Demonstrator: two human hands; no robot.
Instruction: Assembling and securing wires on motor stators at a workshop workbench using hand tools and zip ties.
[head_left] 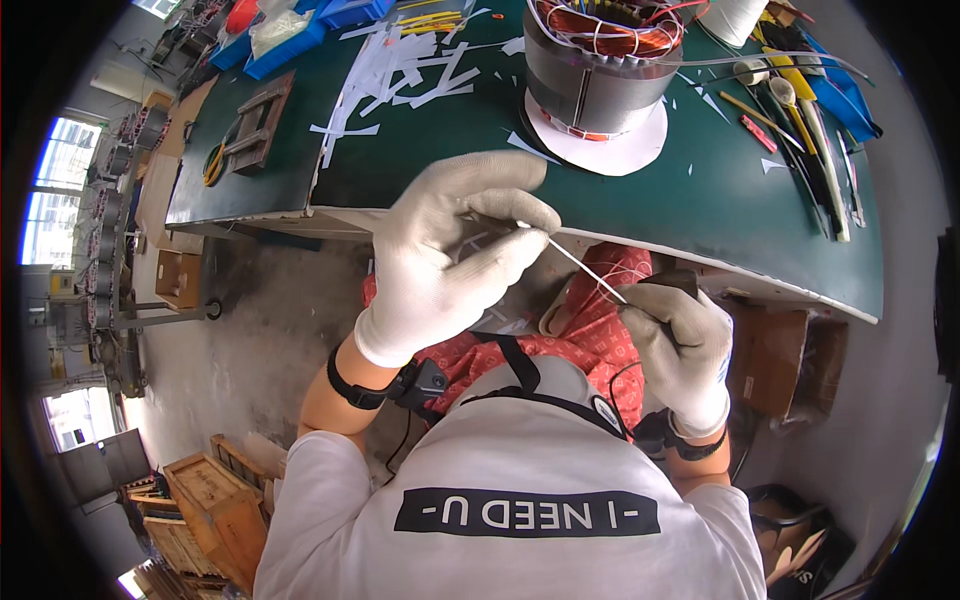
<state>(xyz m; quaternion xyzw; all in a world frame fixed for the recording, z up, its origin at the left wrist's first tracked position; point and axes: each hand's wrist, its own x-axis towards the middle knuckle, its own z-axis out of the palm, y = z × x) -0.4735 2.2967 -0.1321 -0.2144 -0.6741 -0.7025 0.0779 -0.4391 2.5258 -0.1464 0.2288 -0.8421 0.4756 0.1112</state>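
Observation:
A thin white cord stretches straight between my two hands, in front of the table edge and above my lap. My left hand, in a white knit glove, pinches its upper end between thumb and fingertips. The lower end is held by my right hand, gloved as well, with its fingers curled in. Finer white thread loops loosely near the right fingertips. Beyond my hands, a motor stator with copper windings stands upright on a round white sheet on the table.
The green table holds scattered white paper strips, blue bins and a wooden block. Mallets and rods lie at the right, near a red-handled tool. A cardboard box sits under the table's right side.

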